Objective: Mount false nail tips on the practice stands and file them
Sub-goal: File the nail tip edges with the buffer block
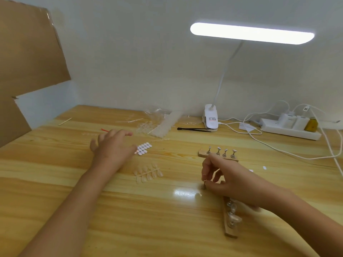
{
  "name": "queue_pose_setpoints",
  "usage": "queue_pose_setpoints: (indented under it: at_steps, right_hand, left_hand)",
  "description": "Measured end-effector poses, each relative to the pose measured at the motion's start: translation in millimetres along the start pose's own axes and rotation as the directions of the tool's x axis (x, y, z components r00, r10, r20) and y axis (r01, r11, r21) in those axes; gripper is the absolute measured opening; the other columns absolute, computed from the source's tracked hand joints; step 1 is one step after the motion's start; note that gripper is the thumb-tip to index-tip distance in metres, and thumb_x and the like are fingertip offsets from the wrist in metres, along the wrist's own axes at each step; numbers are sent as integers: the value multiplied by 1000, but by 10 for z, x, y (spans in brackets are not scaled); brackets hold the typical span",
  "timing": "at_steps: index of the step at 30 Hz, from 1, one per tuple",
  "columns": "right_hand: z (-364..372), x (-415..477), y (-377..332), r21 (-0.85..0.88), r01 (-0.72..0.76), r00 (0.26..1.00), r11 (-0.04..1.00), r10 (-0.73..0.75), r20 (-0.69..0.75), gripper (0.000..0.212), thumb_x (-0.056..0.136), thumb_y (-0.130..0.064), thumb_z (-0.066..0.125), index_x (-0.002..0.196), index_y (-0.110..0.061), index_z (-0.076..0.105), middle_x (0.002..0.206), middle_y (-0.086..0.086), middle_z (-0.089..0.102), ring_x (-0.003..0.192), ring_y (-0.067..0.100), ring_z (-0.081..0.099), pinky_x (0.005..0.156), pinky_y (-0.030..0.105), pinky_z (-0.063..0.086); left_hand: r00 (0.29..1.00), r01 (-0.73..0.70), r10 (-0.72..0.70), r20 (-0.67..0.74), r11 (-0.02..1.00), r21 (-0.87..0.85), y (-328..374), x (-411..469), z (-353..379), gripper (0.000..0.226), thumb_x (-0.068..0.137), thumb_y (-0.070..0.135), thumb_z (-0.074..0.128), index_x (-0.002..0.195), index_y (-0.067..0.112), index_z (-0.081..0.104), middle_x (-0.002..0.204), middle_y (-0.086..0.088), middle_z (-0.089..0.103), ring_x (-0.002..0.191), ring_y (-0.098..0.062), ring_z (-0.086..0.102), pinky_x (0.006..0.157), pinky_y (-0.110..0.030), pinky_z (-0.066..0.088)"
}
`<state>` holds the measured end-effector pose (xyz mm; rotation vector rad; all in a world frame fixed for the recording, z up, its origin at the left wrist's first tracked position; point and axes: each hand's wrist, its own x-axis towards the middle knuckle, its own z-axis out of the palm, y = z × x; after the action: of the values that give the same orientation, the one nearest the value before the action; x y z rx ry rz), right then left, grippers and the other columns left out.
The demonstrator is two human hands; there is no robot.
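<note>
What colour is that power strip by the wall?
The power strip is white, as the head view shows.

Lit clip lamp point(250, 33), power strip point(289, 131) — perhaps tweezers point(193, 129).

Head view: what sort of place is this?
Probably a small nail-art practice desk: metal practice stands, clear false nail tips on the wooden table, a clip-on lamp overhead.

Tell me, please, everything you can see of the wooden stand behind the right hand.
The wooden stand is a pale, flat strip lying crosswise on the table. Four small metal pegs rise from it in a row, their flat tops apparently bare. The right hand hides part of its near edge; contact cannot be told.
</note>
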<state>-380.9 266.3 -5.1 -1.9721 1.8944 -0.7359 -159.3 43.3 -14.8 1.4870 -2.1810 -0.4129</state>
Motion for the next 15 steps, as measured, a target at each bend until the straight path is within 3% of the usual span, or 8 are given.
queue_pose_setpoints:
  at_steps: [3, 5, 7, 9, 15]
  right_hand:
    - [0, 0, -39, 25, -5, 999, 1000, 6, -41, 24, 88, -8, 65, 91, -28, 52, 91, -16, 62, 85, 10, 62, 78, 30, 53]
    - [-51, -36, -111, 81, 18, 993, 997, -9, -114, 27, 87, -4, 66, 91, -26, 51, 91, -14, 64, 84, 9, 64, 76, 24, 53]
    - [-129, -111, -201, 125, 50, 978, 991, -23, -206, 29, 86, -2, 68, 92, -25, 51, 90, -13, 67, 82, 9, 66, 73, 17, 50]
    - [-190, -218, -274, 127, 87, 954, 988, -46, -296, 29, 83, -3, 71, 93, -22, 51, 88, -11, 67, 81, 14, 67, 74, 20, 52]
    - [-130, -551, -338, 219, 129, 885, 967, -13, -466, 35, 81, 1, 71, 98, -23, 50, 87, -3, 67, 78, 20, 65, 74, 26, 53]
  left_hand:
    - [976, -207, 174, -130, 927, -312, 304, -227, 14, 21, 90, 27, 66, 110, 32, 66, 122, 8, 61, 124, -20, 48, 106, -37, 36]
    - [961, -243, 275, -29, 790, -563, 560, -491, 37, 14, 92, 26, 64, 104, 33, 66, 108, 16, 64, 105, -4, 58, 84, -20, 48]
    - [904, -188, 404, 141, 671, -717, 784, -767, 88, 12, 93, 30, 62, 104, 34, 67, 96, 16, 69, 88, 5, 62, 70, -10, 48]
    - [829, -94, 495, 261, 583, -807, 936, -967, 153, 12, 95, 27, 62, 103, 29, 70, 91, 12, 74, 82, 4, 65, 69, -8, 47]
    - [715, 56, 586, 381, 495, -867, 1040, -1191, 242, 18, 94, 16, 65, 91, 30, 75, 89, 8, 77, 85, 2, 69, 74, -9, 48]
